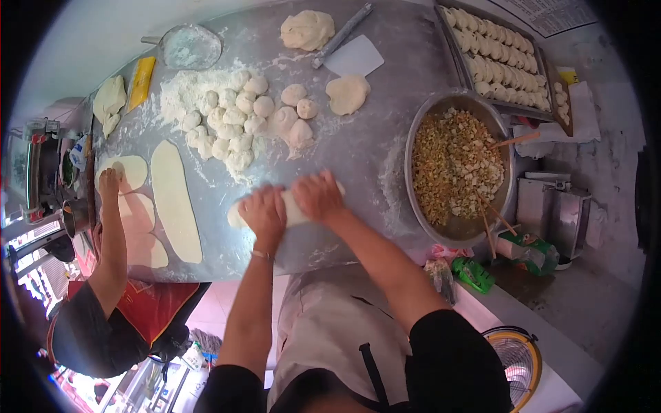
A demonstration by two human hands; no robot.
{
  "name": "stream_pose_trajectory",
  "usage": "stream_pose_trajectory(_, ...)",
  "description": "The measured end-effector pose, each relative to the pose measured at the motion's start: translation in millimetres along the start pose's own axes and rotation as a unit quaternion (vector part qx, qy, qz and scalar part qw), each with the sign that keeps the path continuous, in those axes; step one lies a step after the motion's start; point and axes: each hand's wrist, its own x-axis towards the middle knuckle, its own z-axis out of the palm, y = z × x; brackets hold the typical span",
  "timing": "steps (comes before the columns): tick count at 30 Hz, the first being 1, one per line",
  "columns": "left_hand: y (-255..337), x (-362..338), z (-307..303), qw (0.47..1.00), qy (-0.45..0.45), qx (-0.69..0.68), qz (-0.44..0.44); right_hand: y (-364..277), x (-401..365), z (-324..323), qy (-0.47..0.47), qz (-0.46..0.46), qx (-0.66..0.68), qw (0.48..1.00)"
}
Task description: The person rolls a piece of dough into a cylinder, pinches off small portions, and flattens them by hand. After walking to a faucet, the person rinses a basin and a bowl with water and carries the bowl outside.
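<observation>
A long roll of pale dough (pixel 295 208) lies on the floured metal table (pixel 358 251) right in front of me. My left hand (pixel 264 212) is on the left part of the roll, its fingers curled over the dough. Gripping the right part is my right hand (pixel 318 196), somewhat blurred, with a little dough showing past it. Beyond my hands sits a pile of dough balls (pixel 234 124) beside loose white flour (pixel 182 96). Flattened oval sheets of dough (pixel 175 203) lie to the left.
A co-worker's hand (pixel 110 182) touches a dough sheet at the left. On the right stand a large metal bowl of chopped filling (pixel 458 165) and a tray of shaped dough pieces (pixel 499 55). A white scraper (pixel 354 56) and a dough lump (pixel 307 30) lie farther back.
</observation>
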Motion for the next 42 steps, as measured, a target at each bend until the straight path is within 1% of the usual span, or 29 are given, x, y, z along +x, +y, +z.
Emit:
stream_pose_trajectory(1, -0.7, 20.9, 1.6, 0.999, -0.001, -0.005, -0.035, 8.3, 22.0, 2.2, 0.002, 0.015, -0.007, 1.0)
stream_pose_trajectory(2, 5.9, 40.1, 0.6, 0.996, 0.058, -0.008, -0.062, 14.8, 39.1, 2.6, 0.003, 0.028, -0.015, 0.999)
stream_pose_trajectory(3, 10.1, 51.7, -1.4, 0.989, 0.118, -0.009, -0.09, 20.9, 49.9, -0.2, 0.016, 0.009, 0.014, 1.0)
stream_pose_trajectory(5, -3.3, 50.1, -0.1, 0.982, 0.003, -0.135, -0.135, 20.3, 62.8, -8.1, 0.04, -0.036, 0.082, 0.995)
stream_pose_trajectory(6, -12.1, 52.7, -2.8, 0.967, -0.045, -0.197, -0.152, 12.9, 57.3, -14.5, -0.028, -0.015, 0.11, 0.993)
stream_pose_trajectory(7, -8.6, 38.6, -11.5, 0.979, 0.004, -0.17, -0.109, 1.3, 40.4, -21.1, -0.095, 0.005, 0.133, 0.986)
stream_pose_trajectory(8, -5.0, 22.3, -22.3, 0.997, 0.028, -0.061, -0.026, -14.8, 24.2, -25.3, -0.166, 0.025, 0.154, 0.974)
stream_pose_trajectory(9, 7.8, 5.0, -39.2, 0.996, 0.058, -0.024, 0.057, -35.6, 6.3, -28.0, -0.092, 0.046, 0.132, 0.986)
stream_pose_trajectory(10, 18.0, -20.8, -35.1, 0.993, 0.069, -0.087, 0.026, -53.9, -14.2, -30.6, -0.021, 0.07, 0.107, 0.992)
stream_pose_trajectory(11, 21.5, -49.7, -20.8, 0.995, 0.08, -0.044, 0.042, -66.6, -34.7, -29.4, -0.006, 0.064, 0.074, 0.995)
stream_pose_trajectory(12, 22.4, -73.4, -6.6, 0.995, 0.047, -0.09, -0.001, -74.6, -52.8, -24.7, 0.009, 0.058, 0.04, 0.997)
stream_pose_trajectory(13, 26.6, -76.2, -13.1, 0.995, 0.06, -0.075, -0.007, -77.0, -55.7, -22.0, 0.024, 0.055, 0.006, 0.998)
stream_pose_trajectory(14, 25.0, -72.9, -16.7, 0.996, 0.073, -0.059, -0.01, -66.3, -45.2, -10.7, 0.022, 0.039, -0.008, 0.999)
stream_pose_trajectory(17, -1.8, -18.9, -10.3, 0.996, -0.008, -0.011, -0.089, -36.8, 13.1, 2.3, -0.001, 0.004, -0.024, 1.0)
stream_pose_trajectory(20, -22.8, 24.0, -3.9, 0.99, 0.08, -0.038, -0.109, -24.1, 60.6, 2.8, 0.041, -0.022, 0.039, 0.998)
stream_pose_trajectory(23, -47.5, 29.9, -6.1, 0.977, -0.012, -0.2, -0.079, -24.8, 40.9, 11.1, -0.064, 0.022, 0.104, 0.992)
stream_pose_trajectory(24, -43.6, 18.8, -4.8, 0.965, 0.007, -0.248, -0.08, -22.8, 37.6, 12.6, -0.101, 0.033, 0.123, 0.987)
stream_pose_trajectory(25, -28.9, 5.2, -25.0, 0.961, -0.036, -0.25, -0.108, -23.0, 39.2, -3.3, -0.114, 0.081, 0.158, 0.978)
stream_pose_trajectory(26, -25.5, -9.8, -29.8, 0.98, -0.045, -0.186, -0.048, -23.9, 42.4, -28.3, -0.127, 0.129, 0.194, 0.964)
stream_pose_trajectory(27, -15.4, -21.5, -39.6, 0.986, -0.021, -0.164, -0.031, -19.2, 45.3, -44.8, -0.142, 0.179, 0.232, 0.946)
stream_pose_trajectory(29, -11.0, -32.7, -47.7, 0.97, 0.023, -0.235, -0.049, 32.4, 62.9, -26.2, 0.083, 0.219, 0.19, 0.954)
stream_pose_trajectory(31, -11.6, -29.9, -47.8, 0.956, 0.044, -0.284, -0.065, 67.3, 97.3, -31.4, 0.164, 0.271, 0.155, 0.936)
stream_pose_trajectory(33, -17.0, -22.2, -46.4, 0.947, 0.041, -0.308, -0.08, 104.6, 120.6, 2.9, 0.106, 0.262, 0.117, 0.952)
stream_pose_trajectory(34, -19.9, -17.7, -47.6, 0.95, 0.055, -0.299, -0.069, 108.3, 130.7, 9.2, 0.075, 0.256, 0.099, 0.959)
stream_pose_trajectory(35, -24.9, -12.7, -50.1, 0.953, 0.067, -0.289, -0.058, 112.0, 133.5, 11.7, 0.067, 0.213, 0.095, 0.97)
stream_pose_trajectory(37, -43.3, -1.5, -54.5, 0.96, 0.106, -0.254, -0.041, 92.5, 137.5, -11.5, 0.051, 0.126, 0.084, 0.987)
stream_pose_trajectory(39, -68.6, 15.5, -56.9, 0.964, 0.16, -0.21, -0.029, 67.4, 112.7, -22.5, -0.005, 0.031, 0.074, 0.997)
stream_pose_trajectory(41, -79.3, 46.3, -71.1, 0.972, 0.129, -0.193, -0.046, 32.7, 104.0, -51.6, -0.166, -0.002, 0.109, 0.98)
stream_pose_trajectory(42, -83.7, 62.1, -76.5, 0.975, 0.112, -0.184, -0.054, 27.6, 102.4, -50.8, -0.119, -0.021, 0.065, 0.991)
